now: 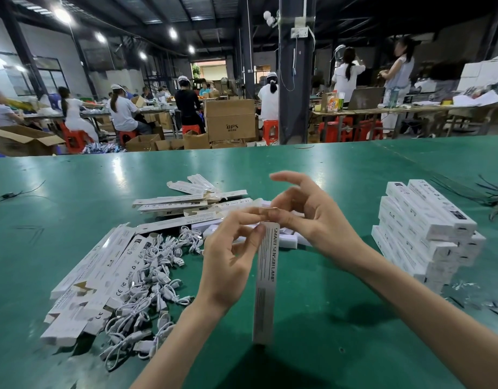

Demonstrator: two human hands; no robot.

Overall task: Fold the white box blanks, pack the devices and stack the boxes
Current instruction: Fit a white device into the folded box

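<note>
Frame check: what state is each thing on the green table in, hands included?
box: folded, upright on end, top flap not yet shut.
left hand: pinches box top.
right hand: pinches the top flap.
box blanks: flat, loosely piled.
cables: coiled, heaped.
stacked boxes: closed, stacked crosswise.

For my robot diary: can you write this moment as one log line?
step: folding top flap | left hand: grips upright box | right hand: pinches flap | finished stack: at right
</note>
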